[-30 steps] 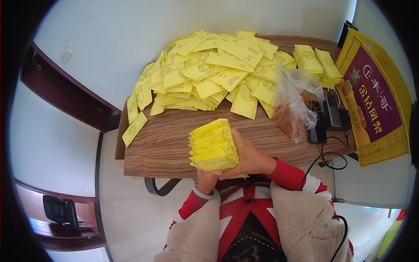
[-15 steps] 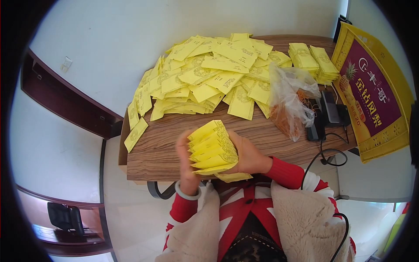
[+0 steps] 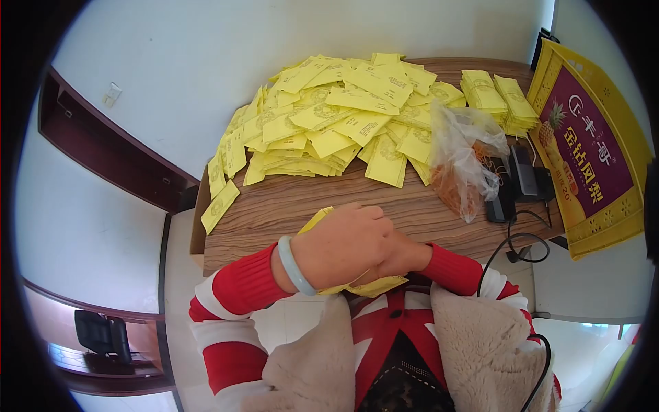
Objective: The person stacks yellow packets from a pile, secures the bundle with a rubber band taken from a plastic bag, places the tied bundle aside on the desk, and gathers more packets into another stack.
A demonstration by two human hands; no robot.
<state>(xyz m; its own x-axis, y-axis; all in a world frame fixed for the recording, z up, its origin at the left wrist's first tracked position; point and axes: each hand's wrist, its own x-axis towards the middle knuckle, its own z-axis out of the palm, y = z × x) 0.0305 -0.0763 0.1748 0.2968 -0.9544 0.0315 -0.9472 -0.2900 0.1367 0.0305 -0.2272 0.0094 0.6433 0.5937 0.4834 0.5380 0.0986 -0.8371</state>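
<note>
My left hand [image 3: 343, 244], with a pale bangle at its wrist, lies across a bundle of yellow paper envelopes [image 3: 317, 218] and reaches over my right hand. Its fingers are curled, their tips partly hidden. From the right side, my right hand [image 3: 405, 254] grips the same bundle. Most of the bundle is covered; only a corner at the upper left and yellow edges [image 3: 377, 286] below the hands show. Both hands are at the near edge of the wood-grain table [image 3: 264, 220].
A large heap of loose yellow envelopes [image 3: 329, 123] spreads over the back of the table. Right of it are stacked bundles [image 3: 484, 93], a clear plastic bag [image 3: 456, 172] of orange rubber bands, black devices [image 3: 523, 172] with a cable, and a yellow crate [image 3: 604, 237].
My left hand has swung from the left side of the fanned envelopes over the top of them, rightward onto my right hand. The bundle is now mostly covered. The view has shifted slightly.
</note>
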